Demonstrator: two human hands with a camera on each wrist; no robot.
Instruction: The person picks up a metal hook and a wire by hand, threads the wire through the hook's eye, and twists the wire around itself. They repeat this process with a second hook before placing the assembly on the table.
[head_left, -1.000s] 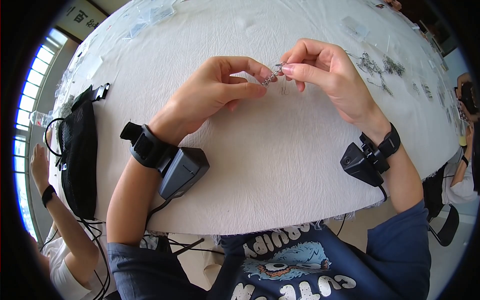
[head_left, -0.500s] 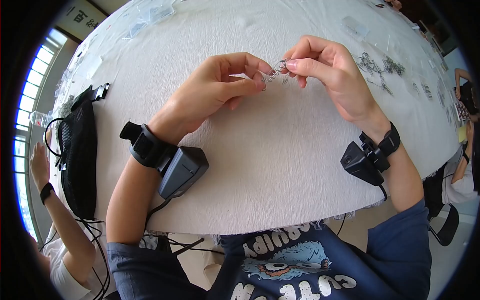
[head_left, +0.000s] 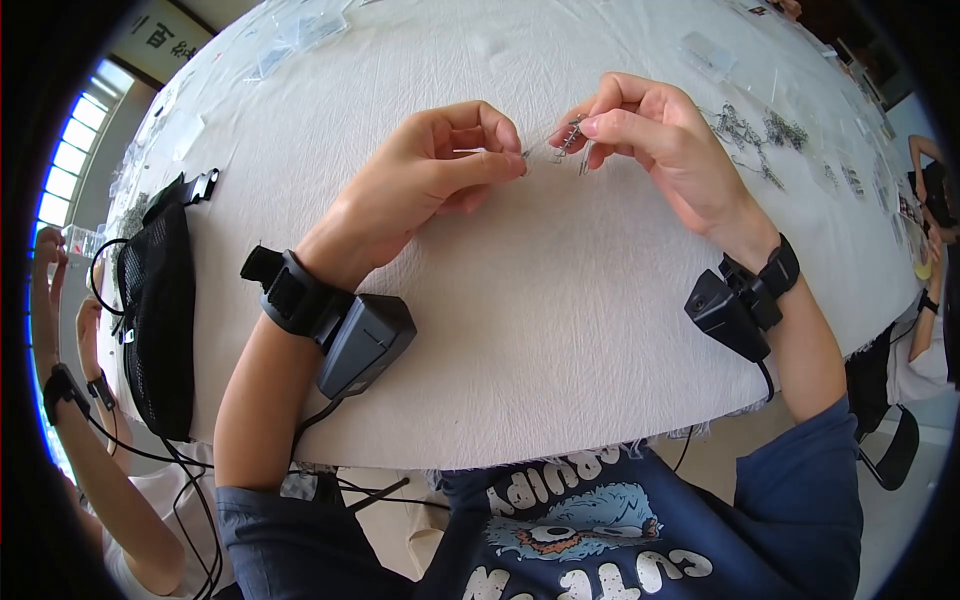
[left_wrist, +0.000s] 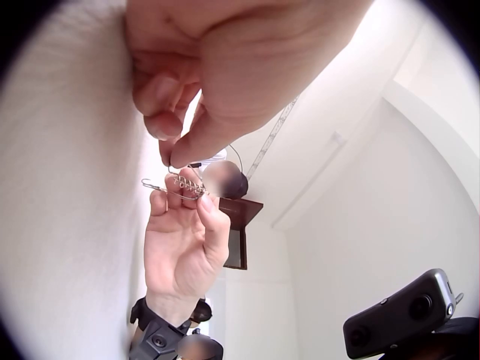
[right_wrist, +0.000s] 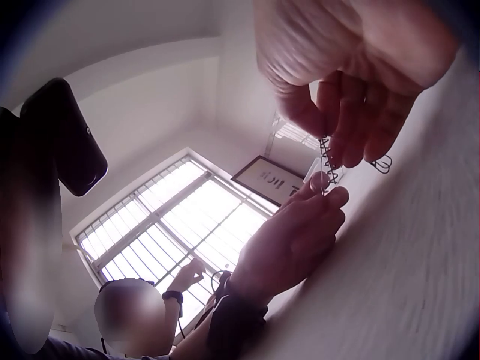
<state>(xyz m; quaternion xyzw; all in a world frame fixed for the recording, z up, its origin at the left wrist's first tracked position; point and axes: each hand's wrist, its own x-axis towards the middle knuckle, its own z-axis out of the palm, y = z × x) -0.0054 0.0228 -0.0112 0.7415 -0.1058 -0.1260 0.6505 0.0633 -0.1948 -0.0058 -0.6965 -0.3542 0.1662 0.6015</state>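
My right hand pinches a small metal wire coil between thumb and fingers over the cloth. In the left wrist view the coil lies along the right fingertips, and a fishhook sticks out to one side. Another view, from the right wrist, has a hook hanging below the right fingers. My left hand is just left of the coil, its thumb and index finger pinching a thin bit of wire that is mostly hidden by the fingertips.
White cloth covers the table. Piles of metal chain-like pieces lie to the right, clear plastic packs at the back left. A black mesh bag rests at the left edge. Other people's arms show at the left.
Earlier the coil spanned both hands' fingertips; now the hands are apart and the coil stays with the right. Its angle has grown steeper. Another raised arm has appeared at the far left.
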